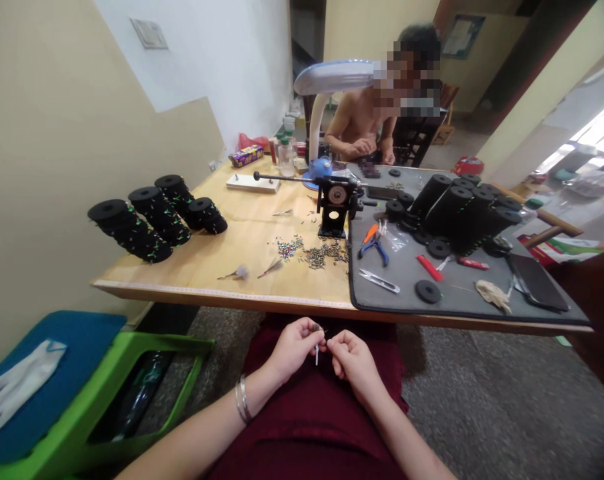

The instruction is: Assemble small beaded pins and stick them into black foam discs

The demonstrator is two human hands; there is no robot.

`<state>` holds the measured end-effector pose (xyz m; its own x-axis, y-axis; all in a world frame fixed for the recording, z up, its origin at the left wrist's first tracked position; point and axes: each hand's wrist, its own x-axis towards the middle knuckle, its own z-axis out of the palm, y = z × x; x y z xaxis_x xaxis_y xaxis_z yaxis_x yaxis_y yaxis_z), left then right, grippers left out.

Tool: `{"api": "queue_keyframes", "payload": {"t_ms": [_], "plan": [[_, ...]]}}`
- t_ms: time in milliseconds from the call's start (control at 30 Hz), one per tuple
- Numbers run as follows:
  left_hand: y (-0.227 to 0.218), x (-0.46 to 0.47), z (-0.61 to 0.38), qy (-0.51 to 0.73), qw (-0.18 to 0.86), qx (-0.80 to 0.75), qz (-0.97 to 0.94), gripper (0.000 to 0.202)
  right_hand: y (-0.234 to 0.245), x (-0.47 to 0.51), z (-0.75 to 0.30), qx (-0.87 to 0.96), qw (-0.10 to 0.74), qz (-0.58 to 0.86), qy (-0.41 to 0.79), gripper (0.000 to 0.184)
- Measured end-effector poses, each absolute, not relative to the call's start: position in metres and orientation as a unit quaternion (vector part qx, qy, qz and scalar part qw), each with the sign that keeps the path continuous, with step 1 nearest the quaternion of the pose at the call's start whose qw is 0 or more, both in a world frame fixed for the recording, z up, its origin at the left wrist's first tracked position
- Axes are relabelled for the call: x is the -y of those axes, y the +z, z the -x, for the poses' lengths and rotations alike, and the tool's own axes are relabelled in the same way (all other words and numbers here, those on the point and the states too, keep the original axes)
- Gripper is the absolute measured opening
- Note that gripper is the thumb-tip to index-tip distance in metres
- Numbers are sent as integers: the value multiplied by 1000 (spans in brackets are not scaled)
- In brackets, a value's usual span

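Observation:
Over my lap, just below the table's front edge, my left hand [302,343] pinches a small item with a thin white stick-like end [317,355] pointing down. What the item is I cannot make out. Close to its right, my right hand [349,357] is closed in a pinch, thumb against forefinger. Whatever it grips is too small to name. Nearest on the wooden table [197,273] lie a pile of tiny metal pieces [325,255], some small coloured beads [289,248] and small feathery bundles [241,272].
Stacks of black foam spools [145,207] stand left; more black rolls [445,207] stand right on a grey mat [397,300] with blue-handled pliers [375,250] and thread snips [379,281]. A black hand-crank winder [335,207] and lamp [332,77] stand mid-table. A person [362,127] sits opposite.

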<state>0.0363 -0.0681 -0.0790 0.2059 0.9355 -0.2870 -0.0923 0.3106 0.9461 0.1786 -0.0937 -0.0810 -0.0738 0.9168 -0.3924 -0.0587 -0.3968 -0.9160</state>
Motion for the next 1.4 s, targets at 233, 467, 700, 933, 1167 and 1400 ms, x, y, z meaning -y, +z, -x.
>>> {"api": "queue_keyframes", "payload": {"t_ms": [233, 467, 700, 933, 1167, 1400], "plan": [[-76, 70, -38, 385, 639, -493, -448, 20, -80, 92, -178, 386, 397, 563, 614, 30], [-79, 73, -38, 373, 635, -476, -480, 20, -85, 89, -179, 400, 407, 557, 604, 29], [-78, 72, -40, 385, 671, -467, -428, 21, -85, 90, -180, 390, 416, 559, 602, 24], [-83, 72, -42, 382, 664, -457, -453, 20, -91, 88, -180, 349, 447, 540, 621, 22], [-85, 72, -44, 379, 651, -449, -480, 17, -95, 87, -181, 303, 464, 503, 664, 29], [-80, 71, -41, 396, 630, -458, -486, 14, -95, 87, -184, 325, 450, 498, 666, 38]]}}
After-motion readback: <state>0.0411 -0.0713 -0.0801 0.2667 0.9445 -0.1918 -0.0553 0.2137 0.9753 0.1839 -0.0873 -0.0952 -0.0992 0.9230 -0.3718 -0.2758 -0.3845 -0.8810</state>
